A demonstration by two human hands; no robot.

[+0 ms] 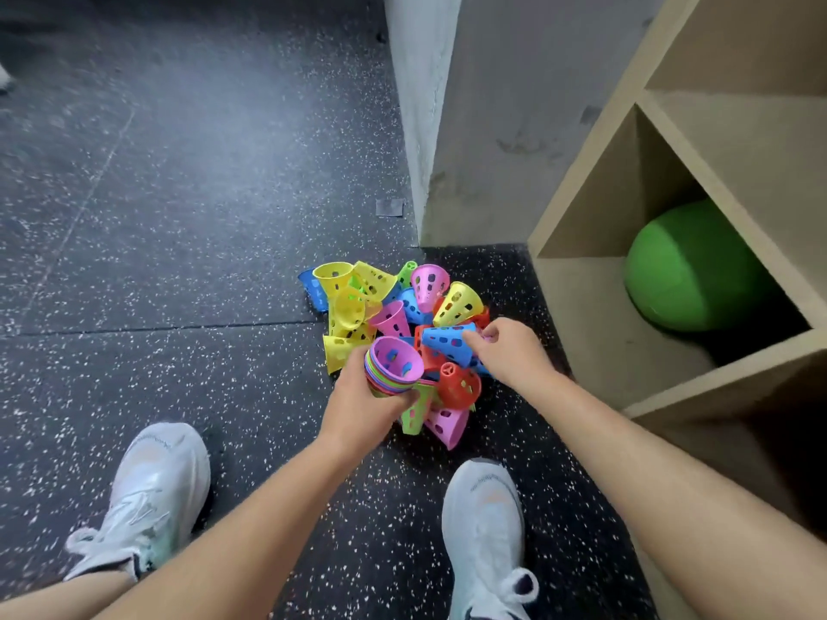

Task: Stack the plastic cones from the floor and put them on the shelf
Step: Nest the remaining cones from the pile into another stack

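A heap of perforated plastic cones (358, 306) in yellow, pink, blue, red and green lies on the dark speckled floor. My left hand (358, 404) grips a nested stack of cones (394, 366), wide ends up, with a purple one on top. My right hand (510, 351) pinches the narrow end of a blue cone (447, 344) lying on its side on the heap. A wooden shelf unit (595, 315) stands just right of the heap.
A green ball (689, 266) sits in the shelf's lower compartment. A grey wall corner (425, 127) rises behind the heap. My two white shoes (147, 494) (485, 530) stand on the floor on either side of my arms.
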